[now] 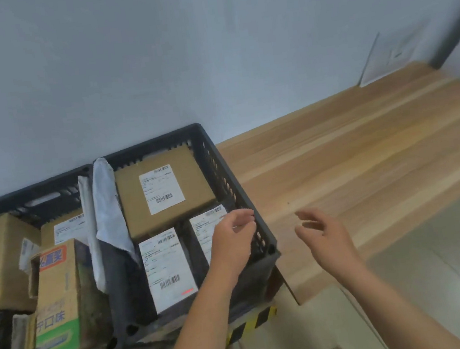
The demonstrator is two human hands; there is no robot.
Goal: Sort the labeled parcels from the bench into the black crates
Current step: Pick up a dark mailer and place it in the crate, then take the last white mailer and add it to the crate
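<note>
Two black crates sit side by side against the wall, at about nine o'clock from the bare stretch of wooden bench. The right crate holds three labeled parcels: a brown box at its twelve o'clock end, a flat one with a white label at six o'clock, and another labeled parcel at its three o'clock corner, partly hidden. A white cloth drapes over the wall between the crates. The left crate carries more cartons, among them a printed box standing tall at six o'clock.

The left hand hangs over the right crate's three o'clock rim, fingers loosely curled and holding nothing; whether it touches the parcel under it I cannot tell. The right hand floats just outside that crate over the bench, fingers spread apart and empty.

From where I stand, the bench shows no parcels in this stretch, so the sorting looks nearly or wholly done, and this seems the moment right after a drop-off. The next move likely calls for a look along the bench toward two o'clock for anything left, or a nudge to settle the corner parcel flat.
</note>
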